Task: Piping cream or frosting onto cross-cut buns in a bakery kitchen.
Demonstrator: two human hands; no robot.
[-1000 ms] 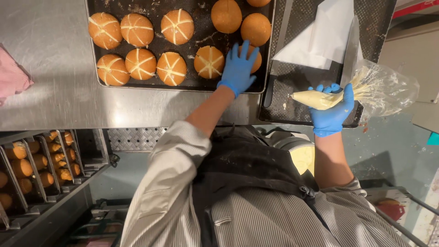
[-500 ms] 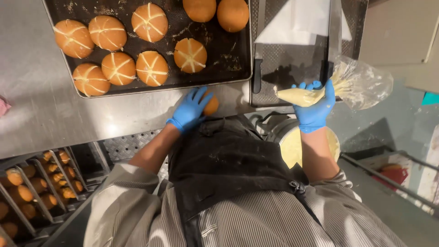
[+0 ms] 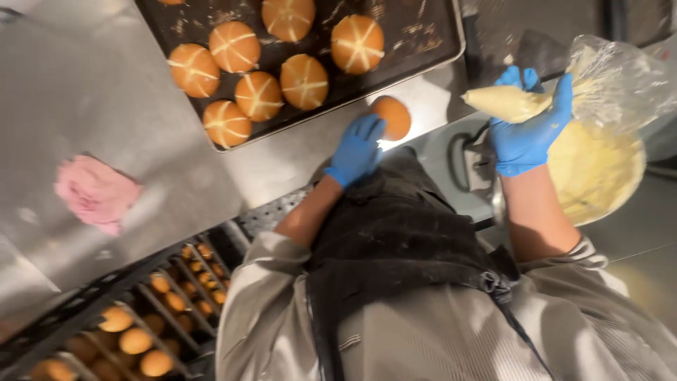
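While crossed buns fill the tray [image 3: 430, 60], the left hand [image 3: 357, 149] grasps a plain bun [image 3: 392, 117]; the right hand [image 3: 527, 127] squeezes a piping bag [image 3: 599, 81].

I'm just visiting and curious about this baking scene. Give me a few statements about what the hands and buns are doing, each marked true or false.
1. Both hands wear blue gloves. True: the left hand and the right hand are both gloved in blue.
2. The right hand holds a rolling pin. False: it grips a clear piping bag of pale paste.
3. The plain bun at the left hand lies on the baking tray. False: it sits off the tray, on the metal table.
4. The buns on the tray bear pale crosses. True.
5. A pink cloth lies on the table. True.
6. The rack below the table holds only bare shelves. False: buns fill it.
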